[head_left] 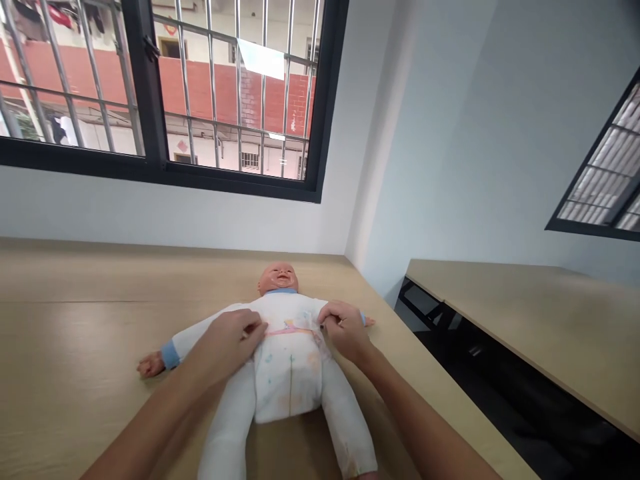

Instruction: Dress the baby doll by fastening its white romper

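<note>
A baby doll [283, 308] lies on its back on the wooden table, arms spread and head away from me. It wears a white long-sleeved outfit with blue cuffs and collar. A white diaper [289, 373] with a printed pattern and a pink band at the waist covers its hips. On the left side of the waist, my left hand [237, 340] is closed with its fingertips at the diaper's edge. My right hand [346, 327] is curled shut at the opposite edge of the waist. The fingertips of both hands are partly hidden.
The light wooden table [75, 320] reaches back to the white wall. Past its right edge is a dark gap, then a second wooden table [540, 313]. A dark-framed window [320, 133] with metal bars is above the doll.
</note>
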The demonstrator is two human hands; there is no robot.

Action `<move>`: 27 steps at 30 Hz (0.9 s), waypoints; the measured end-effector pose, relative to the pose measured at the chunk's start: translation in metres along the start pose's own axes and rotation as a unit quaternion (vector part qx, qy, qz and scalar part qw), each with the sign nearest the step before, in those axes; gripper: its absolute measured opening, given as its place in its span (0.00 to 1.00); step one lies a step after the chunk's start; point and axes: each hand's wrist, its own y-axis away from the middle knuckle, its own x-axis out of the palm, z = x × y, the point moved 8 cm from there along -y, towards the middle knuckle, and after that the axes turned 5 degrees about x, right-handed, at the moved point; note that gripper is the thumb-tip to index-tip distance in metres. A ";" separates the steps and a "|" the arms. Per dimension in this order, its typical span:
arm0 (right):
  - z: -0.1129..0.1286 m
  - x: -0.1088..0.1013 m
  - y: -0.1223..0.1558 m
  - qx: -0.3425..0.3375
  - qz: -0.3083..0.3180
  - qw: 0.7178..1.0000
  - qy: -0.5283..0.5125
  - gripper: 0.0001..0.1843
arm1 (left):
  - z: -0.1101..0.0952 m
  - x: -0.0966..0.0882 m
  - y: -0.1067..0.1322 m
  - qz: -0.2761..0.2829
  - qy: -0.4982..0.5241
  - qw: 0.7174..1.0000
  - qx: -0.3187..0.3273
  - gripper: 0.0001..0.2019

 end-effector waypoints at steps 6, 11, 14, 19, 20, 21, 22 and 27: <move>-0.024 0.012 0.007 0.080 -0.013 0.996 -0.030 0.12 | 0.030 0.011 0.001 0.021 0.110 0.992 -0.060 0.22; -0.040 0.017 0.014 0.172 -0.045 0.983 -0.036 0.09 | 0.054 0.018 0.007 0.064 0.301 0.939 -0.154 0.23; -0.047 0.017 0.014 0.178 -0.042 0.983 -0.011 0.09 | 0.073 0.017 0.012 0.046 0.331 0.924 -0.186 0.23; -0.056 0.030 0.015 0.152 0.008 0.988 0.019 0.10 | 0.076 0.029 0.013 0.023 0.323 0.935 -0.146 0.18; -0.059 0.032 0.015 0.148 0.013 0.989 0.026 0.11 | 0.075 0.030 0.013 0.004 0.324 0.935 -0.142 0.17; -0.062 0.034 0.016 0.146 0.019 0.989 0.031 0.11 | 0.074 0.029 0.013 -0.012 0.319 0.938 -0.137 0.16; -0.066 0.035 0.016 0.147 0.026 0.988 0.032 0.12 | 0.073 0.027 0.013 -0.030 0.306 0.943 -0.130 0.14; -0.083 0.041 0.015 0.166 0.053 0.984 0.043 0.12 | 0.061 0.011 0.016 -0.103 0.187 0.974 -0.079 0.08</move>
